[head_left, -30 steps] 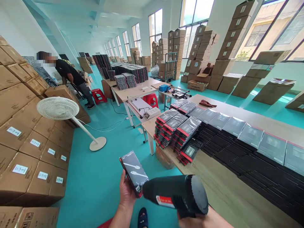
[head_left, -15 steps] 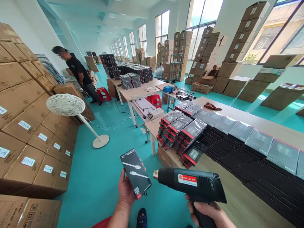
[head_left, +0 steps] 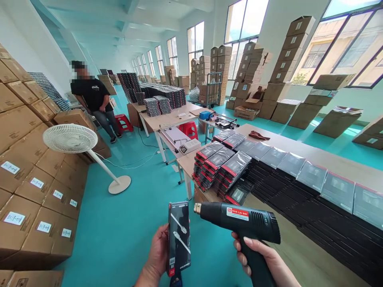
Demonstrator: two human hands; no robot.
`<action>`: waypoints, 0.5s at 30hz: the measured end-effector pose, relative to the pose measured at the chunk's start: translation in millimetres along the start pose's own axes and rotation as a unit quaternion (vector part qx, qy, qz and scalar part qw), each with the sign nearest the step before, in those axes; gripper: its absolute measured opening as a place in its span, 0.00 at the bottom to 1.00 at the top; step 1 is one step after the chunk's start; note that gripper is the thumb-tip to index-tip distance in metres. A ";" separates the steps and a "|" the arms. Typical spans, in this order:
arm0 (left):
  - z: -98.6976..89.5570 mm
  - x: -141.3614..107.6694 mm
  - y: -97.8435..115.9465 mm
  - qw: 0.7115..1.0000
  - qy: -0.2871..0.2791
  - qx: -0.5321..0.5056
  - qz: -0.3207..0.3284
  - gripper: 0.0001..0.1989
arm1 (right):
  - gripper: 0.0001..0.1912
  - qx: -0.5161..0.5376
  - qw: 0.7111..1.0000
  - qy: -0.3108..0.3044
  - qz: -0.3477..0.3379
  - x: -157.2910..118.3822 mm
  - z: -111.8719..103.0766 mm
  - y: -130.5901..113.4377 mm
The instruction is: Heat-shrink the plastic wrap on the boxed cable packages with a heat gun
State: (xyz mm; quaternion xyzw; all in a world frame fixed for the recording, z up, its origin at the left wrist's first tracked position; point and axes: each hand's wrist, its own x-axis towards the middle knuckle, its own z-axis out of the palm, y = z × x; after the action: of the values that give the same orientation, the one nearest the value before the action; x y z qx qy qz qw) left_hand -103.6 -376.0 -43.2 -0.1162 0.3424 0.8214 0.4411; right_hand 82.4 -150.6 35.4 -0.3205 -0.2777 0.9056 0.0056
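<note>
In my left hand (head_left: 158, 251) is a slim black cable box (head_left: 179, 235) with white cables pictured on its front and red at a lower corner. The box stands nearly upright, and my fingers behind it are mostly hidden. My right hand (head_left: 254, 255) grips the handle of a black heat gun (head_left: 239, 217) with a red and white label. Its metal nozzle points left at the box's upper right edge, a small gap away. Beside the gun, several stacks of similar black and red boxes (head_left: 235, 161) in clear film lie on the table (head_left: 326, 147).
Brown cartons (head_left: 26, 183) are piled along the left. A white floor fan (head_left: 70, 138) stands before them, and a person (head_left: 91, 95) is behind it. Cables cross the turquoise floor near a second table (head_left: 161, 119). Red stools (head_left: 123, 123) stand about.
The box in my left hand has turned from a slant to nearly upright, showing its side edge. The heat gun stays close to it. The person at the back has turned toward me.
</note>
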 end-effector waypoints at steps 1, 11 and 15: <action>-0.6 0.2 -0.4 1.000 0.004 0.000 -0.004 0.17 | 0.18 0.002 1.000 -0.002 0.002 1.0 -0.1 -0.9; -9.6 4.1 -4.6 0.998 0.055 0.016 -0.007 0.13 | 0.17 -0.009 1.000 -0.023 -0.001 7.9 5.2 -2.5; -13.4 5.4 -5.4 0.998 0.063 -0.002 -0.025 0.11 | 0.18 -0.033 0.999 -0.029 0.008 13.3 8.7 -1.4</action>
State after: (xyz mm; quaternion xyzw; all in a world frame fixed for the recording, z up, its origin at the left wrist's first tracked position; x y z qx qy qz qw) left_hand -103.9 -379.4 -58.3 -0.1771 0.3652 0.8018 0.4387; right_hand 66.5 -151.2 34.0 -0.2961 -0.3050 0.9049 -0.0205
